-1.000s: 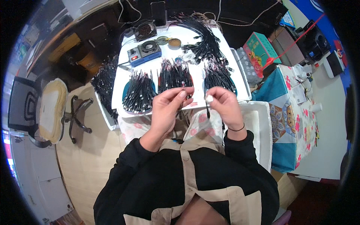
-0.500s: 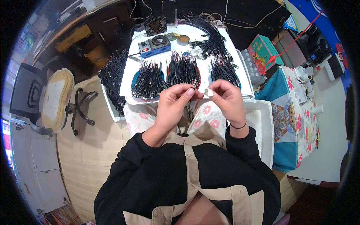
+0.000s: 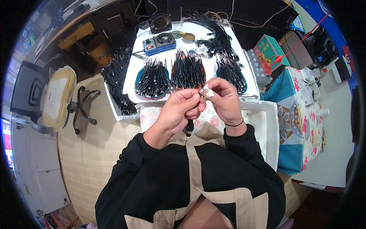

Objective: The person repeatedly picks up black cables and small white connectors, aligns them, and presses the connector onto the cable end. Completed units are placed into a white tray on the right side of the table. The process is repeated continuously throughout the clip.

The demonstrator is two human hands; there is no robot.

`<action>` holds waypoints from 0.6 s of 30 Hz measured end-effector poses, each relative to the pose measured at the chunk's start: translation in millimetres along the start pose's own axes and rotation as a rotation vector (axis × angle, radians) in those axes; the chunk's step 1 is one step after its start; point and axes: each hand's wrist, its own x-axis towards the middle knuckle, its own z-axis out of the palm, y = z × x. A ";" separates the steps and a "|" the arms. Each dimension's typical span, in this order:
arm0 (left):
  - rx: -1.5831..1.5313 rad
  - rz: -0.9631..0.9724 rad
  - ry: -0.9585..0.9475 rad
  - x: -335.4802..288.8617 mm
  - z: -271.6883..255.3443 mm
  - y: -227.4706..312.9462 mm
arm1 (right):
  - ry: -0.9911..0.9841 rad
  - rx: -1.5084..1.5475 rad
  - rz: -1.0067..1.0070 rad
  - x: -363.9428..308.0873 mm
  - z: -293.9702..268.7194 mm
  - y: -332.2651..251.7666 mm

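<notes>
In front of my body, my left hand is closed around thin black cables, whose lower part hangs down below the fingers. The upper ends come out between thumb and forefinger. My right hand pinches right beside them, its fingertips meeting the cable ends. A small whitish piece shows at the right fingertips; whether it is held or wrapped on a finger I cannot make out. Just beyond the hands, bundles of short black cables stand on the white table: a left bundle, a middle one and a right one.
On the white table stand a blue solder pot, a small round tin and a black fan. Longer black cables lie at the back. Left is a cable-filled foam box; right, another foam box.
My right hand has moved left, so its fingertips now meet the cable ends at my left hand. The cables below my left hand show more plainly. The view has shifted slightly.
</notes>
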 end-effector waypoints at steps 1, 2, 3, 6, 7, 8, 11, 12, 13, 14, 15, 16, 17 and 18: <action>-0.068 -0.042 -0.019 -1.5 0.4 0.8 | -0.002 0.024 0.001 -0.8 1.6 1.7; -0.082 -0.046 -0.045 -2.3 0.7 1.8 | -0.005 0.047 0.000 -0.9 3.5 3.0; -0.067 -0.040 -0.038 -2.6 1.4 2.0 | -0.007 0.069 0.000 -1.5 5.1 2.8; 0.055 0.015 -0.005 -3.9 3.9 0.4 | -0.023 0.129 0.114 -6.7 7.3 -3.0; 0.148 0.058 0.014 -4.7 4.7 -0.8 | -0.031 0.159 0.175 -8.2 5.8 -6.0; 0.240 0.101 0.029 -4.9 5.5 -2.1 | -0.022 0.146 0.238 -11.3 4.9 -7.3; 0.361 0.064 0.005 -7.7 3.7 -2.3 | -0.011 0.138 0.268 -15.2 -3.2 -5.2; 0.311 0.035 0.011 -6.8 2.7 -3.9 | -0.059 0.218 0.297 -15.5 -7.5 -3.4; 0.264 -0.001 0.002 -5.5 1.2 -5.8 | -0.155 0.422 0.362 -13.2 -10.6 2.1; 0.200 -0.044 0.000 -3.4 -0.9 -7.9 | -0.138 0.566 0.432 -13.5 -12.3 7.6; 0.116 -0.092 -0.005 -0.4 -4.0 -9.8 | -0.174 0.749 0.447 -13.7 -13.6 13.7; 0.079 -0.145 -0.016 4.0 -9.1 -9.7 | -0.127 0.689 0.442 -15.8 -15.9 17.3; 0.072 -0.186 -0.018 8.5 -14.1 -10.7 | -0.038 0.637 0.452 -17.9 -18.7 19.9; 0.047 -0.228 -0.022 12.7 -18.9 -12.6 | 0.007 0.552 0.449 -17.2 -22.5 21.9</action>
